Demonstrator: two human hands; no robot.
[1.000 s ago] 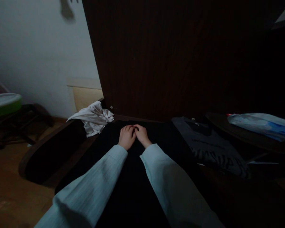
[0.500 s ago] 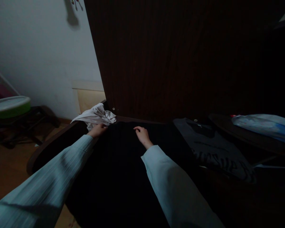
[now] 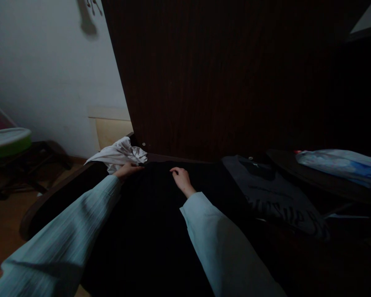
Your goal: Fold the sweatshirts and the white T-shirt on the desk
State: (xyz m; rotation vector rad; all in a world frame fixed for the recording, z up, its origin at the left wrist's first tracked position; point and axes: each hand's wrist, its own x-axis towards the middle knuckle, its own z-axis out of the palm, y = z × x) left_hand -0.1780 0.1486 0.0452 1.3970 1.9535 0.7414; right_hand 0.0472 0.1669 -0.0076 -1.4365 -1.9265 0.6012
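A black garment (image 3: 154,222) lies spread over a dark wooden table (image 3: 49,198) in front of me. My left hand (image 3: 127,170) rests at the garment's far left edge, fingers closed on the cloth, right beside a crumpled white cloth (image 3: 119,153). My right hand (image 3: 181,178) lies on the garment's far edge near the middle, fingers curled and pressed onto the fabric. Both arms wear pale light-blue sleeves.
A dark grey printed T-shirt (image 3: 276,198) lies flat to the right. Further right a clear-blue plastic bag (image 3: 343,165) sits on a dark surface. A dark wooden panel (image 3: 222,74) stands behind. At far left a green-rimmed basin (image 3: 8,140) rests on a low stand.
A second ago both hands were together at the middle of the garment's far edge. My left hand has slid left to the corner by the white cloth; my right hand has stayed put.
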